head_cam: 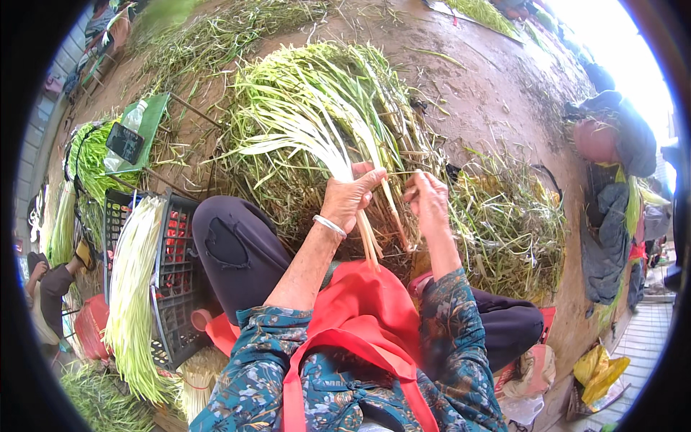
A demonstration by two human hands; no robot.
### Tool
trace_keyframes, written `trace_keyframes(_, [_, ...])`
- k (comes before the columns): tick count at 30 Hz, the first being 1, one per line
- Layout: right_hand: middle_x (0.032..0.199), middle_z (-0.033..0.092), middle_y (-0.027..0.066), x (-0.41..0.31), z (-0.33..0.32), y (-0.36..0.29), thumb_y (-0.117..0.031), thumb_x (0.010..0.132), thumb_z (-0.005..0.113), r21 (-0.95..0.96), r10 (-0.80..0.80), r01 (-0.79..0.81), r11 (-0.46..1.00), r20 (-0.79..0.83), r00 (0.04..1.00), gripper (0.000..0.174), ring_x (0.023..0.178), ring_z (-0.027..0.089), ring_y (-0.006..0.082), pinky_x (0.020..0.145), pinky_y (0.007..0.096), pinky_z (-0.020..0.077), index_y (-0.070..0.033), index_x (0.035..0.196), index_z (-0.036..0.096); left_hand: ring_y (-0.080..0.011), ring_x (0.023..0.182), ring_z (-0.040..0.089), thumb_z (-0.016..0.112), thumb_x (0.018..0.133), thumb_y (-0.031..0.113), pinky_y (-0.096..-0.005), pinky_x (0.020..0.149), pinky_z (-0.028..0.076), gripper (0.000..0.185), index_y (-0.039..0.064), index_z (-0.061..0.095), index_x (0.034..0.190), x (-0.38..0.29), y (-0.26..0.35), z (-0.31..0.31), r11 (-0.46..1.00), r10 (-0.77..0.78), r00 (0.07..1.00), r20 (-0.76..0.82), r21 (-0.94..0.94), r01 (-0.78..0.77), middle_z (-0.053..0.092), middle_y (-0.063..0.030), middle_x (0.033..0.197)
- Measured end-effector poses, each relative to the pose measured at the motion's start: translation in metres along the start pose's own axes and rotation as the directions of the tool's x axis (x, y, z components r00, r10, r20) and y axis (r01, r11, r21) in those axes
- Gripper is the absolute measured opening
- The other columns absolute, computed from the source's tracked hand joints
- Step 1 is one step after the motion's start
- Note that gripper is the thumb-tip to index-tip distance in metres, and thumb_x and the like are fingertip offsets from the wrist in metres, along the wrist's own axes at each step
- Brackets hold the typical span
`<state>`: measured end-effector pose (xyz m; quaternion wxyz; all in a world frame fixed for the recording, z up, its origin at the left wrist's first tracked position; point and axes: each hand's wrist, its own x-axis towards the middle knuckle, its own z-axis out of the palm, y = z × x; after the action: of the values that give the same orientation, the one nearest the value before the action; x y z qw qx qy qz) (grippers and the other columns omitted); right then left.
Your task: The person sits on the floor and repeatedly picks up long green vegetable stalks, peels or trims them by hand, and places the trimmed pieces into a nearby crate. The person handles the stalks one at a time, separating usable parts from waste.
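My left hand point(351, 191), with a silver bangle at the wrist, grips a small bunch of pale leafy stalks point(307, 137). Their leaves fan out up and to the left, and the trimmed-looking white ends point(368, 240) stick out below the palm. My right hand point(429, 202) is raised a little to the right, its thumb and fingers pinched on a thin yellowish strand point(398, 173) that stretches toward my left thumb. Between the hands slants a single stalk point(393, 202) with a brownish root end. Beyond them lies a large heap of uncleaned green stalks point(324, 70).
Discarded leaves point(507, 232) are piled at my right. To my left, cleaned pale stalks point(132, 291) lie over a black plastic crate point(181, 324). A phone point(125, 142) and a plastic bottle point(135, 116) rest on a green stool point(154, 121). Other people sit at both sides.
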<state>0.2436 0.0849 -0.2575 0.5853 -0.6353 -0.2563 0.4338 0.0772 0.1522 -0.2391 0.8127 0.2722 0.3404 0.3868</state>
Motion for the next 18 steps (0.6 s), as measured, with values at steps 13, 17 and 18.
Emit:
trace_keyframes(13, [0.085,0.06,0.0068,-0.008,-0.164,0.046,-0.02,0.079,0.065,-0.383,0.026,-0.198,0.902,-0.412,0.911,0.05,0.055,0.046,0.0066,0.046,0.0189,0.0391,-0.009,0.125,0.048,-0.0039,0.056,0.056,0.073,0.078,0.018,-0.0153,0.045,0.034,0.023,0.008,0.062,0.095,0.0,0.004,0.003,0.998,-0.069,0.998,-0.005,-0.006,0.069,0.066,-0.0008,0.08])
trace_keyframes(17, [0.093,0.057,0.0025,-0.034,-0.056,-0.012,-0.02,0.082,0.064,-0.272,0.024,0.08,0.959,0.36,0.933,0.054,0.061,0.046,0.0039,0.05,0.0184,0.0395,-0.014,0.132,0.044,-0.0042,0.062,0.059,0.071,0.08,0.018,-0.0137,0.042,0.034,0.019,0.008,0.062,0.094,0.0,0.003,0.008,0.996,-0.091,0.993,-0.075,-0.002,0.091,0.066,-0.0019,0.083])
trace_keyframes(18, [0.086,0.058,0.0018,-0.037,-0.03,-0.019,-0.021,0.084,0.063,-0.307,0.077,0.05,0.95,0.387,0.919,0.045,0.058,0.047,0.0046,0.049,0.0196,0.0402,-0.011,0.125,0.049,-0.0049,0.063,0.06,0.071,0.08,0.017,-0.0143,0.042,0.035,0.019,0.008,0.062,0.094,-0.001,0.005,0.009,0.996,-0.093,0.992,-0.081,-0.002,0.093,0.066,-0.0023,0.083])
